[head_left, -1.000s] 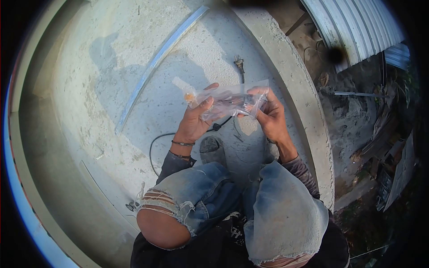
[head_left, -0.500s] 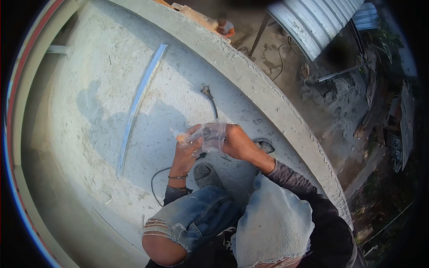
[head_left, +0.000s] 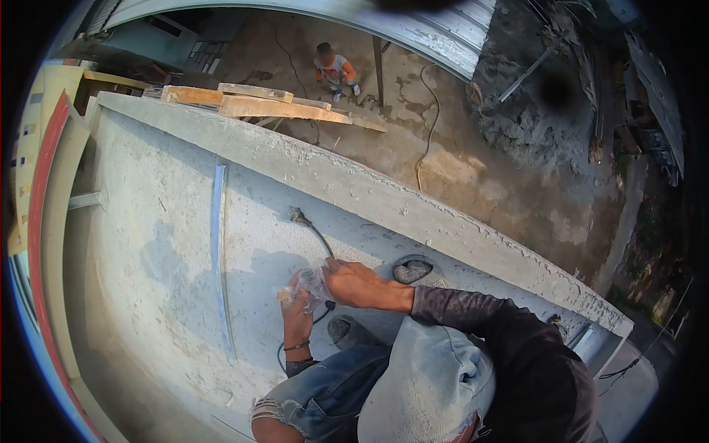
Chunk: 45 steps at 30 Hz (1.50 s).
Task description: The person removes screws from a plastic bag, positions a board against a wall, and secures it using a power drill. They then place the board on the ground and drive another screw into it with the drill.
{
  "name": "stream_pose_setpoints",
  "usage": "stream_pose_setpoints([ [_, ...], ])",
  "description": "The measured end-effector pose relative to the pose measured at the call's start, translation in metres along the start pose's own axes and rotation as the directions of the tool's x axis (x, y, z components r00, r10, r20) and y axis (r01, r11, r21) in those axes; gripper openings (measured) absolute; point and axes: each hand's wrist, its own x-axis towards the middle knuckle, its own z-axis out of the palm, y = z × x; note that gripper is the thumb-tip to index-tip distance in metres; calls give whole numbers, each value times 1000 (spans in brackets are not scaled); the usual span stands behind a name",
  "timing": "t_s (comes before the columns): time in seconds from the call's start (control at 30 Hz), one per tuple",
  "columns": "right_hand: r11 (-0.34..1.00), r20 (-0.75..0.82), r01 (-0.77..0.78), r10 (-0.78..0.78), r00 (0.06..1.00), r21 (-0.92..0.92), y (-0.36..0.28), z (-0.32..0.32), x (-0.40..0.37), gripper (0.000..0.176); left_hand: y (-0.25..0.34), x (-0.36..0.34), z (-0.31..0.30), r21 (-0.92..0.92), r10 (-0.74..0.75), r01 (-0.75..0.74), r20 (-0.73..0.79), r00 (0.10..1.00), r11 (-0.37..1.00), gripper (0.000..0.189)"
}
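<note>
A crumpled clear plastic bag [head_left: 313, 283] is held between my two hands over the pale concrete floor. My left hand [head_left: 298, 313] pinches its left side, fingers closed, with bracelets on the wrist. From the right, my right hand [head_left: 356, 283] reaches across and grips the other side of the bag with curled fingers. What the bag contains, if anything, I cannot make out. Just beyond my hands lies a black cable ending in a plug [head_left: 299, 216]; part of the cable passes behind them. My shoes show below, one near a dark-rimmed opening or footwear edge.
A long bluish metal strip [head_left: 218, 251] lies on the floor to the left. A raised concrete ledge [head_left: 354, 196] runs along the far side, with a drop beyond it. Wooden boards [head_left: 281, 109] rest past the ledge. Below, a person [head_left: 336, 70] stands near a corrugated metal roof [head_left: 443, 40].
My view has tilted outward, so the ground beyond the ledge and the whole person there now show. Both hands still hold the bag and appear lower and further left in view.
</note>
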Motion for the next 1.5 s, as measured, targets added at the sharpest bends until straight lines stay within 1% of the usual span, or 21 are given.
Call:
stream_pose_setpoints([
  [0.07,999,-27,-39,38,999,-38,1,-1,-1,17,0,4,-1,53,17,-15,-27,1000,998,49],
  [0.23,961,-284,-28,109,953,275,13,-16,1,15,-1,11,-13,208,73,-49,-112,991,977,48],
  [0.27,962,-283,-26,106,953,272,16,-22,2,15,-2,11,-16,254,95,-49,-173,980,966,49],
  [0.33,822,-124,-242,351,928,515,22,-34,5,15,-11,15,-34,300,113,-47,-208,972,953,47],
  [0.5,808,-58,-246,327,943,536,32,-38,5,16,-14,14,-69,613,195,-22,-218,956,790,42],
  [0.57,748,-29,-231,317,948,622,29,-35,11,14,-1,17,-69,985,430,-112,44,902,133,38],
  [0.6,723,-47,-188,292,955,665,30,-30,13,13,9,30,-57,980,491,-152,69,868,131,38],
  [0.67,762,-13,-198,262,965,617,31,-25,19,15,16,9,-38,986,735,-82,163,658,-146,32],
  [0.7,766,54,-253,275,960,591,26,-16,16,17,23,0,-30,985,728,-71,163,666,-155,32],
  [0.77,756,117,-271,252,961,596,14,-13,20,21,36,3,-3,891,654,-365,109,748,269,29],
  [0.8,752,176,-285,225,958,594,6,-11,21,25,37,1,5,897,643,-345,94,760,277,29],
  [0.87,743,146,-235,185,972,626,-12,-10,24,27,41,1,21,682,333,-286,65,941,674,31],
  [0.9,743,93,-168,142,986,647,-18,-10,25,30,45,-4,38,634,330,-248,-12,944,732,31],
  [1.03,765,215,-238,133,967,598,-27,-14,29,31,45,0,30,475,320,-269,-28,947,838,25],
  [1.1,874,267,-192,74,961,446,-29,-26,27,28,48,-4,30,-48,282,-288,-100,954,956,22],
  [1.17,918,220,-104,18,975,383,-35,-75,30,28,63,-6,21,-161,274,-286,-90,957,945,22],
  [1.2,920,64,7,-35,997,392,-30,-96,33,30,74,-7,16,-274,277,-288,-80,957,918,23],
  [1.23,917,-94,120,-91,991,381,-24,-119,38,31,83,-7,14,-225,244,-284,-191,951,932,25],
  [1.3,846,-114,-81,165,980,528,-16,-177,45,30,100,-12,4,-173,249,-281,-184,951,944,26],
  [1.4,748,-350,-92,412,841,657,30,-231,51,25,111,-13,-8,-123,245,-272,-199,949,954,29],
  [1.5,720,-451,-69,503,737,690,84,-250,41,25,123,-18,-2,-153,187,-207,-135,973,966,25],
])
